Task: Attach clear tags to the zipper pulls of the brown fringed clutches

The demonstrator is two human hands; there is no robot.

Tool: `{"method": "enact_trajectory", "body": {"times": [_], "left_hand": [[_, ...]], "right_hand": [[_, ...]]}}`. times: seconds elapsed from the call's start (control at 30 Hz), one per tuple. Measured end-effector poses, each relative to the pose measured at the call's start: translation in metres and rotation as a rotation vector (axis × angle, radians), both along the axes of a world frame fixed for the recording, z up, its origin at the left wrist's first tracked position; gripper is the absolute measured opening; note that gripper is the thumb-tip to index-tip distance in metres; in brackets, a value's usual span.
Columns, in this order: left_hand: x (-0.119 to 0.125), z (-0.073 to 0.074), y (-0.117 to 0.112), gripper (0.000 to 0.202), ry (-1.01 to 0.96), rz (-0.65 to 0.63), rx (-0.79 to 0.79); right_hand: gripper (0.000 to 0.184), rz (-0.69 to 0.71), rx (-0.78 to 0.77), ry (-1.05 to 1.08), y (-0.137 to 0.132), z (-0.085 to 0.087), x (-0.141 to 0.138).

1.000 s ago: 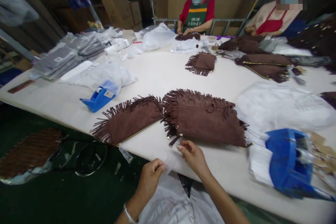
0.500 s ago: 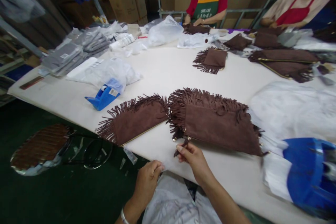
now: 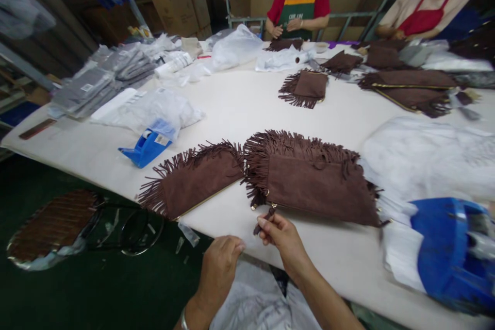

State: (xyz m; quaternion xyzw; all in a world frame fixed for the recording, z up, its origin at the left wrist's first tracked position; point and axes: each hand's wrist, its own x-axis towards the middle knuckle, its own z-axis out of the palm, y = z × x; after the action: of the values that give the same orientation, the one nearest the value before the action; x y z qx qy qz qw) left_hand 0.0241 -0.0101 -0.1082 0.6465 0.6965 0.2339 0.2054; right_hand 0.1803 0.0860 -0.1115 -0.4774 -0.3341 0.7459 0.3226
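Two brown suede fringed bags lie side by side near the front edge of the white table point(image 3: 240, 108). My right hand point(image 3: 280, 237) pinches the dark zipper pull tassel point(image 3: 263, 219) that hangs from the left corner of the larger bag point(image 3: 315, 185). My left hand point(image 3: 220, 268) is closed just left of it, at the table edge, fingers curled on a thin clear film I can barely make out. The smaller fringed bag point(image 3: 193, 180) rests to the left, untouched.
A blue tape dispenser point(image 3: 145, 147) and plastic bags point(image 3: 154, 108) lie at the left; a blue tool point(image 3: 448, 252) and white wrapping point(image 3: 425, 154) at the right. More fringed bags point(image 3: 305, 87) sit further back, where two people in aprons work. White fabric lies in my lap.
My right hand has taken hold of the bag's zipper tassel and drawn it a little towards me. My left hand stays closed at the table edge. The view shifted slightly.
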Motion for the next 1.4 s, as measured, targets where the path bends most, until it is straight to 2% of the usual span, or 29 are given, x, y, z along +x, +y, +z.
{"method": "enact_trajectory", "body": {"times": [0.27,0.57,0.7,0.87,1.03,1.1,1.17,1.23,1.3,1.4], "left_hand": [[0.004,0.005,-0.001,0.019,-0.03,0.048,-0.027],[0.012,0.008,0.002,0.02,-0.045,0.081,-0.054],[0.019,0.01,0.005,0.02,-0.087,0.15,-0.082],[0.028,0.007,0.01,0.03,-0.345,0.297,-0.238],[0.041,-0.003,0.015,0.033,-0.783,0.403,-0.273],[0.045,-0.006,0.017,0.032,-0.976,0.427,-0.295],[0.049,-0.008,0.021,0.039,-1.134,0.458,-0.342],[0.051,-0.01,0.025,0.045,-1.204,0.469,-0.386],[0.052,-0.011,0.031,0.039,-1.21,0.462,-0.395],[0.054,-0.011,0.038,0.032,-1.233,0.456,-0.372]], "right_hand": [[0.035,0.02,0.158,-0.165,0.004,-0.001,0.007],[0.035,0.014,0.123,-0.135,0.001,0.003,0.005],[0.036,0.02,0.085,-0.124,0.003,0.006,0.009],[0.036,0.032,0.039,-0.151,0.005,0.009,0.014],[0.035,0.076,-0.015,-0.085,0.005,0.01,0.014],[0.036,0.075,-0.008,-0.076,0.004,0.01,0.014],[0.036,0.064,0.019,-0.086,0.004,0.01,0.013],[0.036,0.074,0.046,-0.085,0.004,0.009,0.014],[0.036,0.065,0.068,-0.069,0.002,0.007,0.015],[0.04,-0.036,0.111,-0.042,-0.004,-0.001,0.021]]}}
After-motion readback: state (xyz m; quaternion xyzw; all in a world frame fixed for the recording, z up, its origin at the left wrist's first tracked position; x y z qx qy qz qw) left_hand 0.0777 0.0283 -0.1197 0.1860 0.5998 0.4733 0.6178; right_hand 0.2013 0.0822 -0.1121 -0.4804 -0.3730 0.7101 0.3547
